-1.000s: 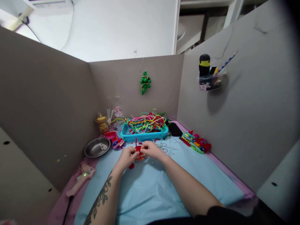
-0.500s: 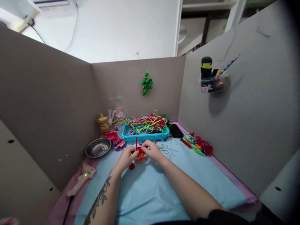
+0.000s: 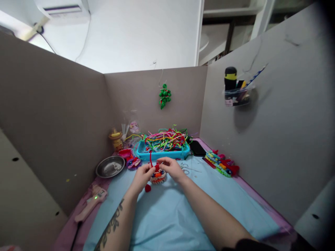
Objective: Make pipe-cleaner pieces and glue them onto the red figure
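My left hand (image 3: 141, 177) and my right hand (image 3: 171, 168) meet at the middle of the light blue mat (image 3: 170, 216), fingers pinched on a red pipe cleaner (image 3: 151, 161) that sticks up between them. Under the fingertips sits a small red, orange and white pipe cleaner piece (image 3: 158, 177). A small red ball (image 3: 148, 188) lies on the mat just below my left hand. Behind my hands stands a blue tray (image 3: 162, 153) heaped with coloured pipe cleaners.
A metal bowl (image 3: 110, 166) and a pink glue gun (image 3: 90, 207) lie at the left. A black phone (image 3: 197, 148) and a row of coloured pieces (image 3: 221, 164) lie at the right. Grey partition walls enclose the desk; a green ornament (image 3: 164, 96) hangs at the back.
My hands have lifted slightly off the mat with the red pipe cleaner, so the small piece beneath them shows more. The view has tilted a little.
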Action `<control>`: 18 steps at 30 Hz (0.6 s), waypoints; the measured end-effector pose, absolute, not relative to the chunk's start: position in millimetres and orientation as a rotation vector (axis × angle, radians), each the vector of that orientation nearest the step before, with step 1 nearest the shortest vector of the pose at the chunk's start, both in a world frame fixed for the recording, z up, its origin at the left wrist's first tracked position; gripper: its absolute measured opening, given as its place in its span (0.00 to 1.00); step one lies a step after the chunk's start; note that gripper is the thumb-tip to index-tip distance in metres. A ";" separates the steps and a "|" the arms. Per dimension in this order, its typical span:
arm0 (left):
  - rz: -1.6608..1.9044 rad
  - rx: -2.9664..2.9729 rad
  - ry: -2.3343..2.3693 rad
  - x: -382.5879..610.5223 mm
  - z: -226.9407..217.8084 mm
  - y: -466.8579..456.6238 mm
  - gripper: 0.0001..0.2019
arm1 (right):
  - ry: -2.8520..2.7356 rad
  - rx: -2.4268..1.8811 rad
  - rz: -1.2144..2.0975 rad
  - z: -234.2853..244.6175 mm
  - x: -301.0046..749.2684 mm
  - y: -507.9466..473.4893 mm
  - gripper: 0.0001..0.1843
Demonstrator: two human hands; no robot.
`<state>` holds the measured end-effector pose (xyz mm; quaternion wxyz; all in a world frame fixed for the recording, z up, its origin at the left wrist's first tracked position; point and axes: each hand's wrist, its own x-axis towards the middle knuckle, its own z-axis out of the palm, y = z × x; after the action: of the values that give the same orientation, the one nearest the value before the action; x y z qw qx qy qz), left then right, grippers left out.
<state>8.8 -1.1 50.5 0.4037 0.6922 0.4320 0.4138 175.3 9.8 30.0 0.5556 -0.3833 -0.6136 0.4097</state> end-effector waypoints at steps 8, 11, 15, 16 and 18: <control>0.939 1.665 0.967 2.6 42.9 3.8 0.18 | -1.678 -0.830 0.737 38.0 181.3 3.8 0.05; 0.908 1.640 0.950 3.5 42.2 3.1 0.18 | -1.732 -0.791 0.645 37.0 182.7 3.8 0.04; 0.896 1.637 0.936 5.3 42.8 1.9 0.19 | -1.750 -0.761 0.604 35.5 184.0 4.3 0.04; 0.896 1.644 0.938 5.5 43.1 1.6 0.19 | -1.751 -0.762 0.607 35.4 184.1 4.3 0.05; 0.893 1.662 0.945 5.5 43.9 0.8 0.19 | -1.753 -0.768 0.614 35.5 184.1 4.0 0.05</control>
<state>5.5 0.8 43.9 0.4932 0.6851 0.3898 0.3682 184.1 4.0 35.5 0.5362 -0.3225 -0.7362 0.2580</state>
